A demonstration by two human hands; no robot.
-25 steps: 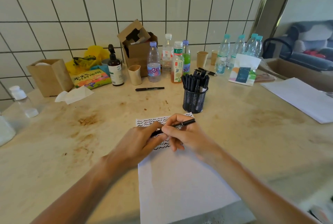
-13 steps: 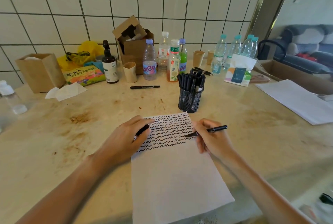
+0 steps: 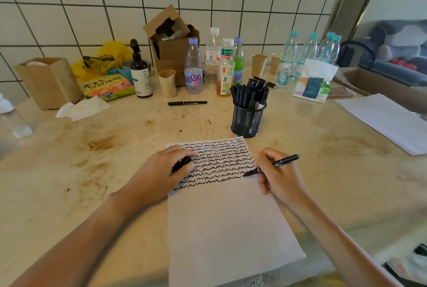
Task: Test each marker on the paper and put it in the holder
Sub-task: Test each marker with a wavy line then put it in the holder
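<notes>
While the right hand (image 3: pixel 280 177) pinches the marker (image 3: pixel 272 164), tip at the paper (image 3: pixel 231 229) edge, the left hand (image 3: pixel 161 171) grips its cap (image 3: pixel 182 163); the tip could slip off and ink the table (image 3: pixel 69 182) near the holder (image 3: pixel 247 120).

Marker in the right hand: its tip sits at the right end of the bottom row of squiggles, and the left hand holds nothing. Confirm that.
Not quite. The head view shows the left hand holding the cap. The rest stands: the right hand holds the marker, tip at the right end of the bottom row on the paper.
</notes>
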